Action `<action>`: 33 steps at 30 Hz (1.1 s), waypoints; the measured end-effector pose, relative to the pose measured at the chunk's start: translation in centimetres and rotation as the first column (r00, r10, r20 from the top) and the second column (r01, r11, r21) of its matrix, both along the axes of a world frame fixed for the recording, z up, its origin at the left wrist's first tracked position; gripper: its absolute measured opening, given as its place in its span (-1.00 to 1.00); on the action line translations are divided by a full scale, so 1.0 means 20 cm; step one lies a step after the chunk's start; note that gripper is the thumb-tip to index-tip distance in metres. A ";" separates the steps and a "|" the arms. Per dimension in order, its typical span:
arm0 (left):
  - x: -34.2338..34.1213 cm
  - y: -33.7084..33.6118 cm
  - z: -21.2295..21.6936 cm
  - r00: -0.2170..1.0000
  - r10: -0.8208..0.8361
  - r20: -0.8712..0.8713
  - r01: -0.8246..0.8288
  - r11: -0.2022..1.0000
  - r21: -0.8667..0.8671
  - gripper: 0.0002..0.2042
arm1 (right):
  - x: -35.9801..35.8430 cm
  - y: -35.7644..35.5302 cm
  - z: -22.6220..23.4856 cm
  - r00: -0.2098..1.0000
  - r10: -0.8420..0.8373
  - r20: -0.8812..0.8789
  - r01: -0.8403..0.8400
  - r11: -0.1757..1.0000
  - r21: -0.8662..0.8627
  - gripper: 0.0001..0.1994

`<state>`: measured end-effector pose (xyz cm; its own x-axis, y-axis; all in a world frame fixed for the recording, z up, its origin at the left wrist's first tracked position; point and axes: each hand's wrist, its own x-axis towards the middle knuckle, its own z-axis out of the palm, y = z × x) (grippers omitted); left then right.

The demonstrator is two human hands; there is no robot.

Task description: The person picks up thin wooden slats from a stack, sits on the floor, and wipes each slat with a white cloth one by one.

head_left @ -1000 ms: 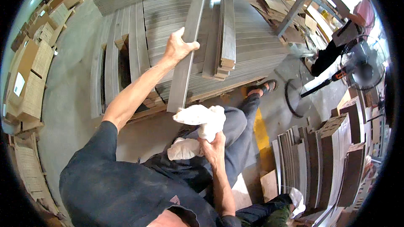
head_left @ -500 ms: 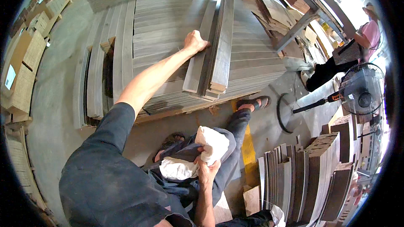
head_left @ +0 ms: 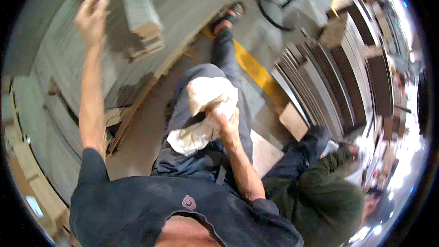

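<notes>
My left hand (head_left: 93,18) is raised over the big stack of grey planks (head_left: 57,45), blurred, its fingers loosely apart with nothing seen in them. Just right of it, a few narrow planks (head_left: 142,11) lie in a small pile on top of that stack, their pale cut ends toward me. My right hand (head_left: 227,122) is closed around a bunched white cloth (head_left: 208,92) above my lap. One end of the cloth hangs down to the left over my thigh.
Upright bundles of brown boards (head_left: 315,82) stand at the right. Close by on that side, a person in a dark green top (head_left: 315,196) bends over. A yellow floor line (head_left: 258,71) runs past my outstretched foot (head_left: 231,16). Boxed stacks (head_left: 34,178) stand at the lower left.
My view has swung to the right and down. My left hand has come off the narrow planks and is now up to their left. My right hand still grips the cloth.
</notes>
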<state>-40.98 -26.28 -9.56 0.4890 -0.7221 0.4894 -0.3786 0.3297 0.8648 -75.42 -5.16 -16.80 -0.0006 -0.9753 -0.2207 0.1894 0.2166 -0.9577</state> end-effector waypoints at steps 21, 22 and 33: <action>-1.09 0.80 -0.24 0.639 -0.550 -0.538 0.768 0.414 0.489 -0.85 | -1.50 -0.70 -1.56 0.250 -0.965 0.073 0.835 0.253 0.488 -0.61; -1.10 0.80 -0.25 0.657 -0.569 -0.494 0.747 0.409 0.524 -0.85 | -1.50 -0.74 -1.60 0.240 -0.961 0.137 0.831 0.276 0.483 -0.60; -1.18 0.74 -0.23 0.639 -0.628 -0.444 0.746 0.365 0.558 -0.84 | -1.11 -0.96 -1.56 0.151 -0.884 0.443 0.689 0.416 0.594 -0.63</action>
